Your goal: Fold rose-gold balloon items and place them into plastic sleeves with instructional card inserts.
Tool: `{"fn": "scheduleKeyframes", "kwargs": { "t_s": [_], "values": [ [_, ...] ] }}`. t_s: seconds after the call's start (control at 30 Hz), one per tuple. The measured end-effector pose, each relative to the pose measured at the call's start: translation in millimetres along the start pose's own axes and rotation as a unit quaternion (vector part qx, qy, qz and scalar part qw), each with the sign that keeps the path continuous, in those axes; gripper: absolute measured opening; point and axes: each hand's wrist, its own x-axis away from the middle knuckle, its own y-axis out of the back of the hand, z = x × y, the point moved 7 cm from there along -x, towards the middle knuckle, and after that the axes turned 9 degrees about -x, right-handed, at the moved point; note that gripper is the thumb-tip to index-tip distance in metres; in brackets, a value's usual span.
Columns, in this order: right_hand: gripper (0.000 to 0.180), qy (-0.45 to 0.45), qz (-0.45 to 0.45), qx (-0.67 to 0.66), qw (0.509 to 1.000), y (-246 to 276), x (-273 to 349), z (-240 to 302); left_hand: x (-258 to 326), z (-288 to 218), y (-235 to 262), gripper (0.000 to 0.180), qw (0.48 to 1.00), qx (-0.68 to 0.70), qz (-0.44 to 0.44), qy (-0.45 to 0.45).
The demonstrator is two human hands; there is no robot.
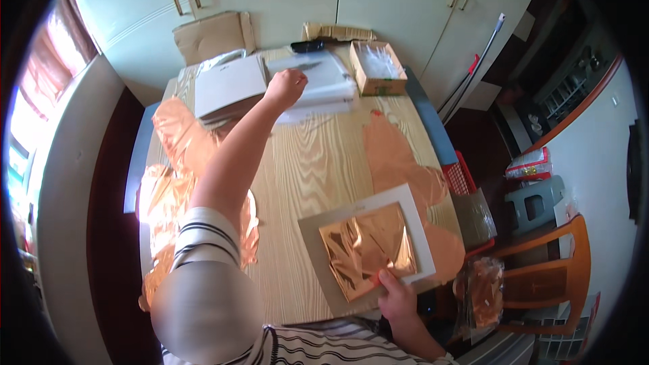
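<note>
My left hand (287, 86) reaches to the far side of the table with its fingers curled closed. It is over a stack of clear plastic sleeves (324, 91); whether it grips one I cannot make out. Just left of it lies a stack of white-grey cards (230, 84). At the near right, my right hand (397, 297) holds a white-grey card (412, 203) with a shiny copper-coloured foil piece (368, 243) on top. The right thumb presses on the foil's near edge; the fingers below are hidden.
Copper foil-like sheets (182, 135) spread along the left side of the table (304, 162), and more foil (399, 155) lies right. An open cardboard box (380, 84) stands at the back right. A wooden chair (547, 277) is at the right.
</note>
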Motion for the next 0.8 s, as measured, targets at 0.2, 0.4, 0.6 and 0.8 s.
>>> {"fn": "scheduleKeyframes", "kwargs": {
  "t_s": [0.2, 0.4, 0.6, 0.8],
  "values": [
    [0.021, 0.167, 0.034, 0.185, 0.968, 17, -5, 7, -49, 59, -69, 0.031, 0.994, -0.069, -0.010, 0.086],
    [0.014, -0.026, -0.006, -0.095, 0.995, 27, -14, -24, -51, 70, -72, 0.026, 0.993, -0.065, -0.021, 0.092],
    [0.007, -0.044, -0.018, -0.144, 0.988, 26, -16, -22, -27, -3, -1, 0.024, 0.965, -0.171, -0.189, -0.060],
    [0.006, -0.114, 0.027, -0.242, 0.963, 0, -4, 17, 101, -108, 58, 0.013, 0.930, -0.151, -0.107, -0.319]
  ]
}}
